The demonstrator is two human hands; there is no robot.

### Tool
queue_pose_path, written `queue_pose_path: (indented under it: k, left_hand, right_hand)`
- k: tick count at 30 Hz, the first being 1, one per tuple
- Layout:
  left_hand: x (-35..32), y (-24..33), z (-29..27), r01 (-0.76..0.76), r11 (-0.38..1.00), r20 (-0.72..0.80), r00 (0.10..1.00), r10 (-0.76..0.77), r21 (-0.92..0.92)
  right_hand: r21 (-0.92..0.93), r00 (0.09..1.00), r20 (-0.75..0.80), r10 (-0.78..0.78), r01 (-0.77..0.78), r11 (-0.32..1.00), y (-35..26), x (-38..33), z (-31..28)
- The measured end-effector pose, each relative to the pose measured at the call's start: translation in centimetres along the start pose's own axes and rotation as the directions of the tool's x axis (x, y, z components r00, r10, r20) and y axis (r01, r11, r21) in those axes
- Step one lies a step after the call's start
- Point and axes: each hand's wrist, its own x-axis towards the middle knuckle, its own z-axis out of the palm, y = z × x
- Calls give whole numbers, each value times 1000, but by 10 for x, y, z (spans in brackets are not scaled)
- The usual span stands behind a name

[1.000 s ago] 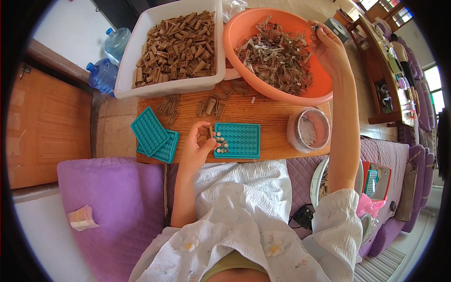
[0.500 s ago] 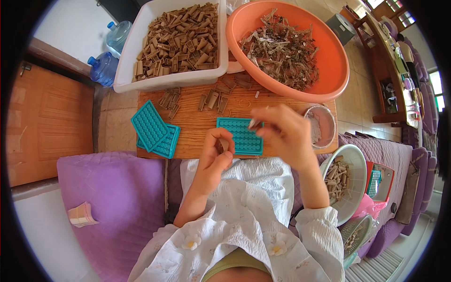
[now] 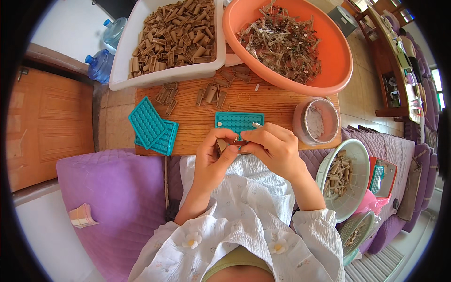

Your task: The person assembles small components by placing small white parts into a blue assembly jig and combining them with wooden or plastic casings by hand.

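Observation:
My left hand [image 3: 212,157] is closed around a small tan plastic casing [image 3: 221,144], mostly hidden by the fingers. Against it, my right hand [image 3: 271,144] pinches a small dark brown piece [image 3: 241,143], too small to name. Something slim and whitish [image 3: 256,125] sticks out above the right fingers; its kind is unclear. The fingertips of both hands nearly meet over the near edge of a teal tray with rows of round pockets [image 3: 239,118]. A small white round spot shows at its left side. Several loose tan casings [image 3: 210,94] lie beyond the tray.
A white bin [image 3: 164,77] of casings and an orange basin [image 3: 345,70] of tangled wired parts stand at the back. Two teal trays [image 3: 148,123] lie stacked at left. A tub of whitish paste [image 3: 303,127] stands at right, beside a pale basket [image 3: 359,162] of casings.
My right hand has moved left and toward me, from over the tray's right end to the left hand. The left hand has stayed nearly in place, still holding the casing.

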Motion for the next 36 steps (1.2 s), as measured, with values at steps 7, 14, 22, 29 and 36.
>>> queue_pose_path:
  k: [7,14,22,29,36]
  left_hand:
    - [5,-10,-4,85,862,109,993,-35,-500]
    - [4,-13,1,14,945,17,1000,-9,-326]
    - [-2,-11,0,-110,986,-31,993,114,122]
    - [0,-9,0,36,991,-72,996,-46,-132]
    - [-1,-13,-4,-14,999,29,999,15,-33]
  right_hand:
    - [52,992,-86,94,-90,995,-2,-3,9]
    - [152,959,-192,209,-181,972,-15,-11,17]
    - [121,948,-238,212,-187,975,-23,-13,22]
    - [135,933,-255,255,-227,964,-21,-13,28]
    - [113,926,-282,252,-228,967,-21,-14,30]
